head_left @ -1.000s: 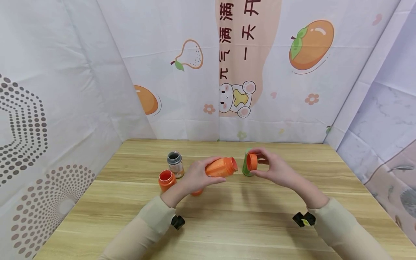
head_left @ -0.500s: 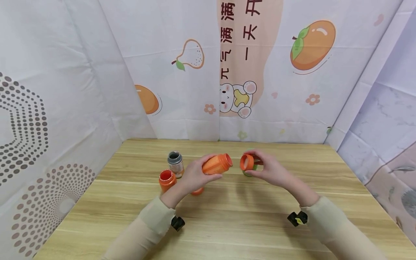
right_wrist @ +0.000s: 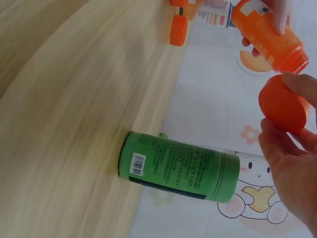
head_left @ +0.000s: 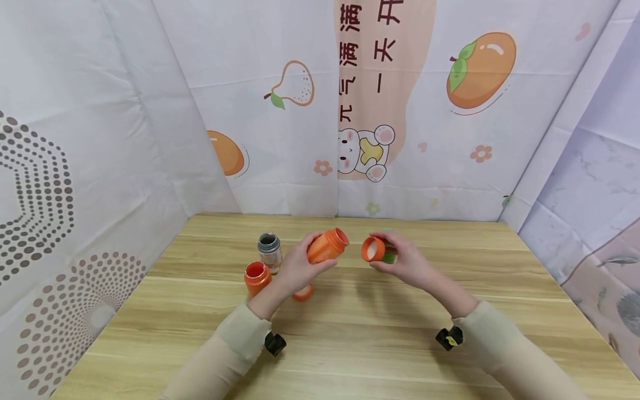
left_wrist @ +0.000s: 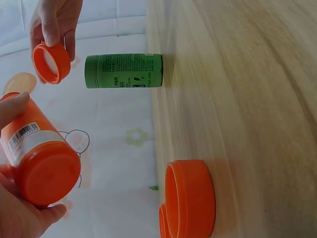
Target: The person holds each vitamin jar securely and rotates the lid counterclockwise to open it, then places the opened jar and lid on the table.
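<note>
from the head view, a tilted orange plastic bottle (head_left: 326, 248) with a bare mouth is being gripped by the left hand (head_left: 294, 271), fingers curled round it, above the wood-grained table (head_left: 375, 344). just apart, a round orange plastic cap (head_left: 373, 249) is being pinched by the right hand (head_left: 407, 262). their openings are being held at mismatched angles, so crossed threads are being risked should they meet like this. a second orange plastic bottle (head_left: 257, 278), upright and open, is being crowded by the left wrist (head_left: 262, 305); a knock is being invited by any careless sweep.

in the left wrist view, an upright green cylindrical container (left_wrist: 126, 71) is being revealed whole, while mostly being masked by the right hand in the head view.

in the right wrist view, the cap's smooth outer top is being displayed instead, and the green container's toppling is being threatened by any low dip of the right hand.
</note>
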### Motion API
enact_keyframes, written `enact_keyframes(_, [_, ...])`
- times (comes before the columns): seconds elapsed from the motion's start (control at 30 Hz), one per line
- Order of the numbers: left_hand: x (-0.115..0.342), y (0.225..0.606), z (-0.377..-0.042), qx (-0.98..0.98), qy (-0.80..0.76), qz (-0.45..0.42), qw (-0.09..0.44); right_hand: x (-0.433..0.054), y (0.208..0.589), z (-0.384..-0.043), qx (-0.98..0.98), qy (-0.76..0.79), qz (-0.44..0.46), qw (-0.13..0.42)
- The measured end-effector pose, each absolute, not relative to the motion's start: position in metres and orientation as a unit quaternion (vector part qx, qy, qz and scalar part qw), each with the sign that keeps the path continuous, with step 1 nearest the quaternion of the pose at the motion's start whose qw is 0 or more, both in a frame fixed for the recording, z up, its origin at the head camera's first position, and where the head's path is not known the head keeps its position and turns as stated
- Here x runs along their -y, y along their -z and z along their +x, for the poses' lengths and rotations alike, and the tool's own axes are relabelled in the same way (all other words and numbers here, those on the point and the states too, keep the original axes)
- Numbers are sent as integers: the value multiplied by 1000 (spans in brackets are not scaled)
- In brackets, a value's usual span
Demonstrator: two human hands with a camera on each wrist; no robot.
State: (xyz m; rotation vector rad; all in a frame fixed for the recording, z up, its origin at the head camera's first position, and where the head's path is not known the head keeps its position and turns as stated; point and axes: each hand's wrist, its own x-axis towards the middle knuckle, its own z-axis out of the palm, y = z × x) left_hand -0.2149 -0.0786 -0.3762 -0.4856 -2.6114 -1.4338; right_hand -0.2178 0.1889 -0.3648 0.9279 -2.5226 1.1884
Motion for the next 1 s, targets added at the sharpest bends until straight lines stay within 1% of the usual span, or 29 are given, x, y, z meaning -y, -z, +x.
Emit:
enact_keyframes(0.2, [75,379,-221,864,476,-149,67,-186,369,-219,856,-415,296,79])
enact_keyframes(0.4, [69,385,-232,857,495,-134,54,-183,374,-219,855,-427,289,55])
enact_keyframes(0.87, [62,392,-249,826,553,-104,29,-176,380,-220,853,-442,278,29])
enact_keyframes(1.0, [59,395,-253,819,566,-89,32,-174,383,-221,842,-461,279,8])
